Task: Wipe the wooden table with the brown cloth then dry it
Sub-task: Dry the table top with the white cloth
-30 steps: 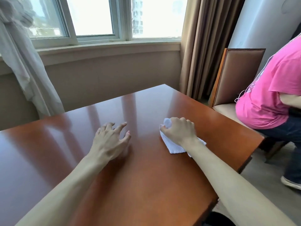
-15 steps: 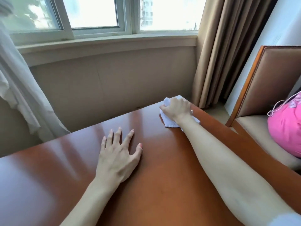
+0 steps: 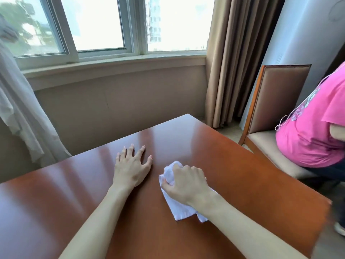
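The right hand [image 3: 186, 184] has its fingers [image 3: 193, 170] curled tight around a bunched white cloth [image 3: 177, 206] – it looks white here, not brown. The cloth lies on the shiny wooden worktop [image 3: 242, 165], under that hand, its loose end trailing back toward the person. The left hand [image 3: 130, 169] rests flat beside it, fingers spread – holding nothing. Bare worktop stretches ahead and right.

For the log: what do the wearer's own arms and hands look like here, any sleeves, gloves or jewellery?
Both forearms are bare to the bottom edge of the picture: no sleeves show. The left hand and right hand wear no gloves, and no rings, watch or bracelet are visible. The left hand's fingernails look pale pink. Nothing else is worn or marked on either arm.
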